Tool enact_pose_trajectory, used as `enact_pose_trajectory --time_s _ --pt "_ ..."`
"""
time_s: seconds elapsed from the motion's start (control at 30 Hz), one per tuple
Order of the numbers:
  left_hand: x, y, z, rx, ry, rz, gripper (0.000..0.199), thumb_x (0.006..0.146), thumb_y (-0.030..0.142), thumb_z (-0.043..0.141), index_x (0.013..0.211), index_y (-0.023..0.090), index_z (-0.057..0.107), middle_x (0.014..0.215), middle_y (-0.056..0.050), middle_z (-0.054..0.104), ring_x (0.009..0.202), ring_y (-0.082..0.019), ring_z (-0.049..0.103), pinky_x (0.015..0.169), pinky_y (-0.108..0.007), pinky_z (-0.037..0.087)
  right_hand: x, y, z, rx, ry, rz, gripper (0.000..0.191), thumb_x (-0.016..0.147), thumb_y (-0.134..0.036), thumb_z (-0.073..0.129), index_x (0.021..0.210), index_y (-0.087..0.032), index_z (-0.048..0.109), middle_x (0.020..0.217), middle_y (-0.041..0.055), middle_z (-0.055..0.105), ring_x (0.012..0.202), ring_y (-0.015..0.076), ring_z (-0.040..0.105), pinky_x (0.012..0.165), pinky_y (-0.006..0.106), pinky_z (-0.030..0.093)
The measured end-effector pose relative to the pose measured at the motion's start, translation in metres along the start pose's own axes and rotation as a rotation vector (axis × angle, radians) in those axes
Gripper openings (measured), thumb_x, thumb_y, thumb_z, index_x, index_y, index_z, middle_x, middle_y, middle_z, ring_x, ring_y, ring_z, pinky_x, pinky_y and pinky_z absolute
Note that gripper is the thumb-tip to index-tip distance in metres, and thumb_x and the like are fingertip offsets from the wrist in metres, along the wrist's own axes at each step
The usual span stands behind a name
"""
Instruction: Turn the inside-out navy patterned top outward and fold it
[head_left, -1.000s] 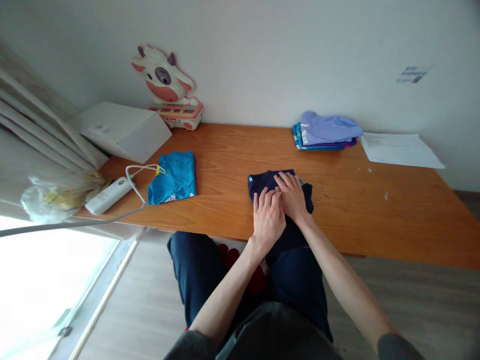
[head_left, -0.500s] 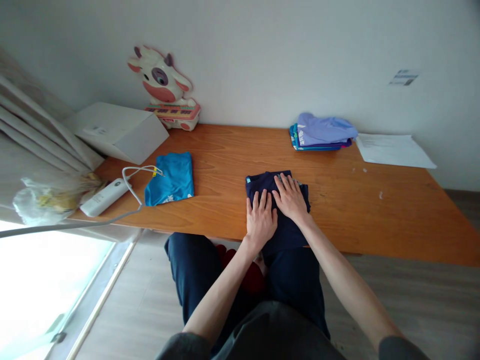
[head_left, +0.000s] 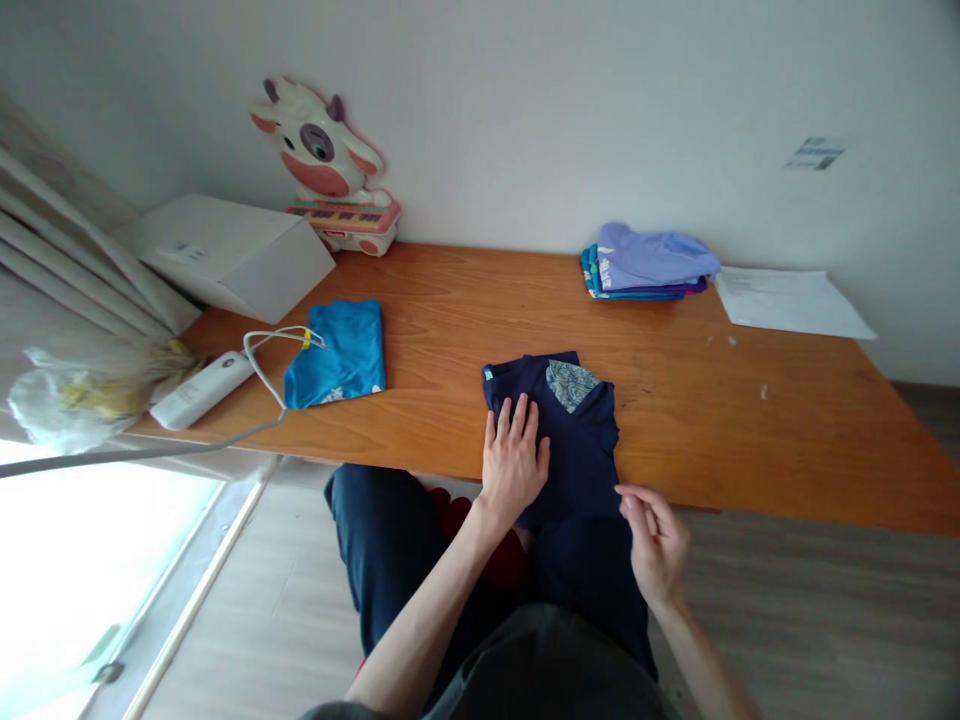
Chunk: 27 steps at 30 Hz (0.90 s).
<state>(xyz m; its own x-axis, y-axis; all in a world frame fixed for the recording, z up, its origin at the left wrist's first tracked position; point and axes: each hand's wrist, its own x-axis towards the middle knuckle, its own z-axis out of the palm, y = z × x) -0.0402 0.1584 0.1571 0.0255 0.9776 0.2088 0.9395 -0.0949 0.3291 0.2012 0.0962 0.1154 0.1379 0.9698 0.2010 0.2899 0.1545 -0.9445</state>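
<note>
A dark navy garment (head_left: 574, 450) with a grey patterned patch lies on the wooden table, its lower part hanging over the front edge towards my lap. On its left side my left hand (head_left: 514, 462) rests flat, fingers spread. My right hand (head_left: 657, 540) is beside the garment's lower right edge, just off the table front, with thumb and fingers pinched together; whether cloth is between them is too small to make out.
A blue folded cloth (head_left: 343, 350) lies at the left by a white cable and a white power strip (head_left: 202, 390). Behind are a white box (head_left: 232, 250) and a cow toy (head_left: 330, 165). Folded clothes (head_left: 652, 265) and paper (head_left: 791, 302) sit at the back right.
My right hand has lifted off the top of the navy garment and come down towards me to its lower right edge, fingers now closed. The patterned patch is uncovered. My left hand stays flat.
</note>
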Motion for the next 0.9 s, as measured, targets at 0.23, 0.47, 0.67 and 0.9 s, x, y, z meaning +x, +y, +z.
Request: enact_pose_trajectory --time_s 0.23,0.47,0.67,0.9 --pt "0.007 -0.010 -0.001 -0.029 -0.014 0.051 0.060 0.109 0.038 0.050 0.167 0.024 0.047 0.181 -0.005 0.034 0.167 -0.032 0.032 0.139 -0.057 0.025 -0.062 0.031 0.017 0.464 0.099 0.534 0.041 0.090 -0.053 0.083 0.123 -0.030 0.076 0.123 0.0064 0.075 0.114 0.0271 0.071 0.098 0.046 0.061" --pt "0.000 -0.006 -0.003 -0.063 -0.012 -0.005 0.058 0.109 0.034 0.050 0.166 0.025 0.049 0.180 -0.003 0.035 0.168 -0.029 0.031 0.140 -0.054 0.024 -0.044 0.001 0.046 0.737 -0.024 0.630 0.038 0.085 -0.049 0.090 0.067 -0.027 0.064 0.082 -0.0016 0.075 0.092 0.0235 0.076 0.098 0.048 0.065" --pt "-0.052 0.009 -0.012 -0.442 -0.018 -0.112 0.049 0.106 0.033 0.058 0.156 0.033 0.059 0.174 -0.004 0.047 0.165 -0.030 0.037 0.139 -0.061 0.023 -0.036 -0.030 0.021 0.715 0.033 0.581 0.015 0.085 -0.044 0.084 0.094 -0.033 0.080 0.097 0.0088 0.082 0.108 0.0346 0.079 0.101 0.058 0.063" --pt "-0.143 0.029 0.019 -1.501 0.163 -0.805 0.029 0.101 0.051 0.071 0.123 0.032 0.072 0.132 -0.006 0.075 0.128 -0.029 0.070 0.116 -0.047 0.054 -0.014 -0.050 -0.031 0.791 0.041 0.772 0.019 0.084 -0.052 0.079 0.089 -0.034 0.085 0.108 0.0092 0.086 0.117 0.0377 0.079 0.112 0.065 0.057"
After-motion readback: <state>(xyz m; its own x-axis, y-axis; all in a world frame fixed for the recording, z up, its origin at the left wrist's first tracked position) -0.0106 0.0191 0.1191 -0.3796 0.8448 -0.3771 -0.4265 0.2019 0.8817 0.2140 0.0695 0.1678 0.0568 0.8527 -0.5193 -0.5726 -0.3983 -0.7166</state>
